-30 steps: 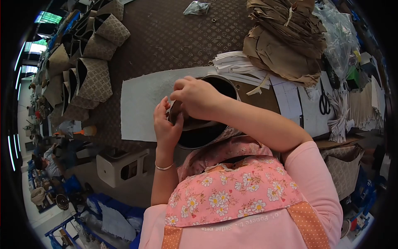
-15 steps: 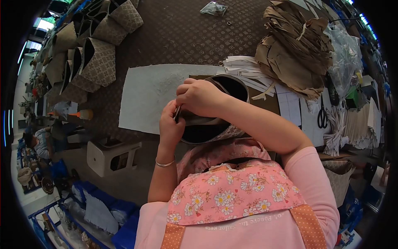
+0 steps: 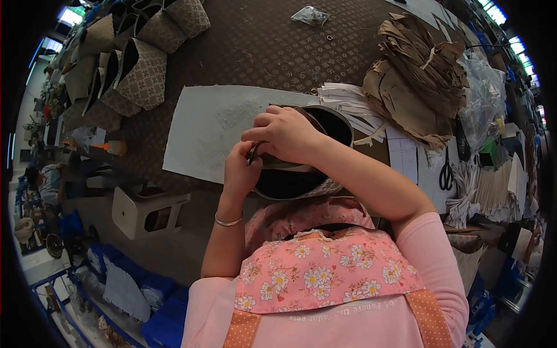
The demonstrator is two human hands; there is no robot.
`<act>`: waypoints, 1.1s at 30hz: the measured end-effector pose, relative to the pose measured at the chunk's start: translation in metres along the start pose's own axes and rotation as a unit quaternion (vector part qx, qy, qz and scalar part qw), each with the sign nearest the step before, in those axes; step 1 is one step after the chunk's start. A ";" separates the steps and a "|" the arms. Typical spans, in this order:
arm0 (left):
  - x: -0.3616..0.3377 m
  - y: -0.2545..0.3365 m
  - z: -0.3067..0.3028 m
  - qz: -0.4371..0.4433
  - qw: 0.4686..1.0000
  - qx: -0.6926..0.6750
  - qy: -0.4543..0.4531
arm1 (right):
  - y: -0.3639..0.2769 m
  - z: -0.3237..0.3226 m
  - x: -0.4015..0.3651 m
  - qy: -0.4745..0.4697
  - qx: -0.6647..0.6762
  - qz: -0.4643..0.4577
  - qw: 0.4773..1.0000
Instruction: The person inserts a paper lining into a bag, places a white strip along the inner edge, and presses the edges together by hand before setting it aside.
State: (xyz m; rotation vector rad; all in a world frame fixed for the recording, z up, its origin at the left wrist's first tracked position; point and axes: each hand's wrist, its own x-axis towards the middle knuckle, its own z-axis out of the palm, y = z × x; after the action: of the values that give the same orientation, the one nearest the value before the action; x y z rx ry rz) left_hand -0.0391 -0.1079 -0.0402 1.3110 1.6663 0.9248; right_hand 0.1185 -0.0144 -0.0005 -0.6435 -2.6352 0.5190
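Observation:
An unfinished bag with a dark lining and a patterned outer side lies open-mouthed against my apron. My left hand, with a bracelet at the wrist, is closed on the bag's left end, pinching a dark edge there. Over the opening, my right hand is also closed, its fingertips meeting the left hand at that same edge. Exactly what sits between the fingertips is hidden. Beneath the bag and hands is a pale sheet on the brown patterned table covering.
Several patterned bag bodies stand at the far left. Toward the right lie white strips, a brown bundle, clear plastic and black scissors. A small plastic packet is at the back; a stool stands left.
The view has shifted slightly. My right fingers have moved a little at the bag's edge, now lying flatter over the left fingertips. Both hands stay at the same end of the bag.

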 end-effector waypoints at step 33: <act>-0.002 0.011 -0.079 0.104 0.940 -0.308 0.105 | -0.027 -0.149 -0.044 0.257 -0.085 0.024 0.962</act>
State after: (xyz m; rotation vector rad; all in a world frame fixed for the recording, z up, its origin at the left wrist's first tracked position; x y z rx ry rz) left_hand -0.1070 -0.1126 0.0021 0.9819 1.2346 1.6061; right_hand 0.2106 -0.0197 0.1279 -0.7757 -2.1863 0.1100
